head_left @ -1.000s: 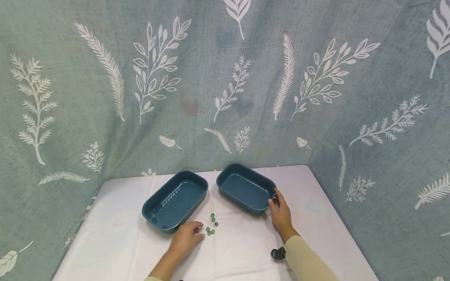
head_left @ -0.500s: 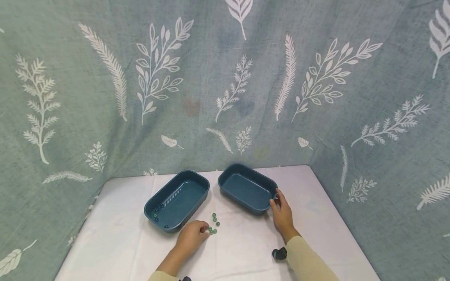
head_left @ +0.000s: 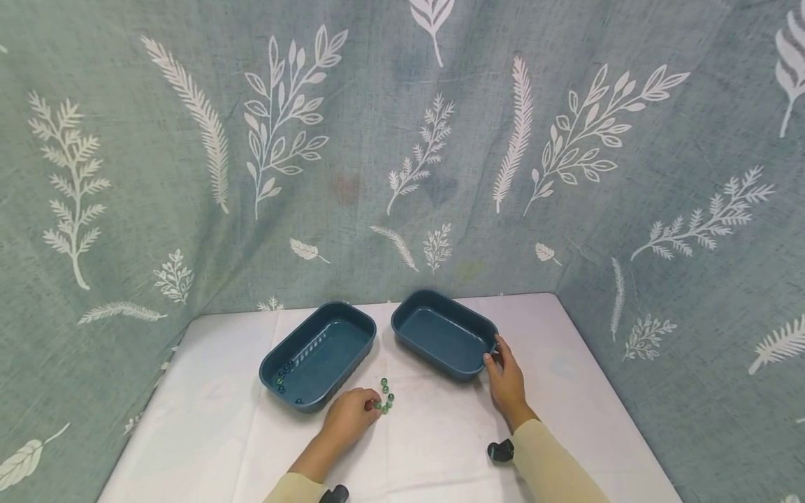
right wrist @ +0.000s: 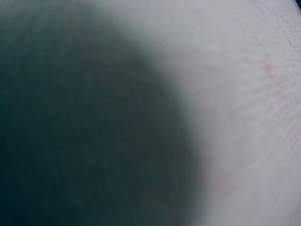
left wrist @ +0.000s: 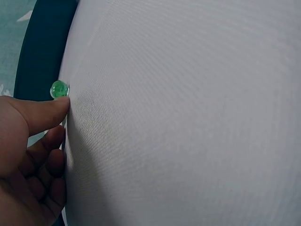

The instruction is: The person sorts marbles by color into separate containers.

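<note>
Several green glass marbles [head_left: 390, 397] lie in a small cluster on the white cloth between two dark blue trays. My left hand [head_left: 349, 417] is at the cluster's left side, with a green marble between its thumb and forefinger. In the left wrist view, one green marble [left wrist: 59, 89] lies just past the thumb tip, and the other fingers are curled. The left tray [head_left: 361, 318] holds several marbles [head_left: 281, 381] at its near left end. My right hand [head_left: 505, 383] grips the near right corner of the right tray [head_left: 440, 335]. The right wrist view is too blurred to show that hand.
A white cloth covers the table [head_left: 440, 447]. Grey-green fabric [head_left: 352, 175] with a white leaf print hangs behind and along both sides. Black wrist devices [head_left: 501, 451] sit at both sleeves.
My left hand has moved right, up to the marbles, and its thumb and forefinger have closed round one. The near marbles have shifted slightly. My right hand stays on its tray.
</note>
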The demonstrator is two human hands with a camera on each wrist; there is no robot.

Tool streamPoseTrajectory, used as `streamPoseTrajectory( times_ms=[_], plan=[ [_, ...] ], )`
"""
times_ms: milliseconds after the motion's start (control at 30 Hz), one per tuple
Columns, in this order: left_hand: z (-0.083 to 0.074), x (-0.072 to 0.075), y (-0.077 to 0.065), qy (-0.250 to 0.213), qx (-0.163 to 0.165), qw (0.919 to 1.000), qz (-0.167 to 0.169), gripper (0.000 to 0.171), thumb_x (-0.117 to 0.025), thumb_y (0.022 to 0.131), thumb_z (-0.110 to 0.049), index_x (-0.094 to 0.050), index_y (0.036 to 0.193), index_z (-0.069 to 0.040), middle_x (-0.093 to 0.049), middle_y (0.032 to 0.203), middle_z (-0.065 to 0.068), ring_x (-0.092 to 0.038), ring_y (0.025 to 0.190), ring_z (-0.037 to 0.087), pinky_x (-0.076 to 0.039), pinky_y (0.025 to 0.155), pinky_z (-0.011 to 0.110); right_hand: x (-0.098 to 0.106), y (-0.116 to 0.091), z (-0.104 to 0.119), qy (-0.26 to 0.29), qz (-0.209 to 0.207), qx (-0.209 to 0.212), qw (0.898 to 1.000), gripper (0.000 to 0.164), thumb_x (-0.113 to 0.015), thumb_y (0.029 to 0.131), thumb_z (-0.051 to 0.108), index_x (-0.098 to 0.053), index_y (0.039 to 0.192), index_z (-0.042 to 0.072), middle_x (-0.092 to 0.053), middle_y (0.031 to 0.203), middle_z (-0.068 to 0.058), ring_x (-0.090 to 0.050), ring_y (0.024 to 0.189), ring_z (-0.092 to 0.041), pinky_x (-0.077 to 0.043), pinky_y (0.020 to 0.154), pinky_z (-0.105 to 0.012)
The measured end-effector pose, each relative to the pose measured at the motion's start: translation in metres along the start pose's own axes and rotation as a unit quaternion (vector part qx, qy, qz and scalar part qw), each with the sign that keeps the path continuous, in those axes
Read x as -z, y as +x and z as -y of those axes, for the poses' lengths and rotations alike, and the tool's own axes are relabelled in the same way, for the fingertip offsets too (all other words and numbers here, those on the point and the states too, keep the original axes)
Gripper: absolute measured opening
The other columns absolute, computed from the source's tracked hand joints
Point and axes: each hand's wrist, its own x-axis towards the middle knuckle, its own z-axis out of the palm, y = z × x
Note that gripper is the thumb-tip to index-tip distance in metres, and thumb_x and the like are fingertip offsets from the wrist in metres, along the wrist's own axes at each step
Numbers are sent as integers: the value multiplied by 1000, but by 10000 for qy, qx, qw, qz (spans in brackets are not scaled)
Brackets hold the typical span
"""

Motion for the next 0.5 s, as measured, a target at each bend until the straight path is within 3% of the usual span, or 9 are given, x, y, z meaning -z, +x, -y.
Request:
streamPoseTrajectory(
  times_ms=[200, 367, 500],
  plan=[
    [5, -4, 2, -135, 138, 9998, 3, 17, -80, 78, -23, -69, 91, -23, -54, 75, -16, -51, 68, 4, -47, 62, 27, 0, 0, 1, 46, 24, -3, 10000, 56, -57, 99, 29, -37, 150, 18, -51, 140, -17, -54, 122, -33, -37, 106, -52],
    [7, -4, 2, -661, 327, 9972, -102, 16, -78, 79, -19, -68, 91, -24, -60, 80, -16, -56, 75, 5, -52, 69, 30, 0, 0, 1, 34, 15, 20, 10000, 56, -57, 99, 29, -36, 150, 18, -51, 139, -16, -54, 121, -33, -37, 106, -51],
    [6, -2, 3, -1064, 296, 9936, -250, 16, -77, 78, -16, -67, 88, -22, -59, 78, -13, -55, 74, 8, -51, 68, 30, 0, 1, 1, 29, -3, -18, 10000, 55, -57, 100, 29, -36, 150, 18, -51, 138, -16, -54, 122, -33, -36, 106, -52]
  ],
)
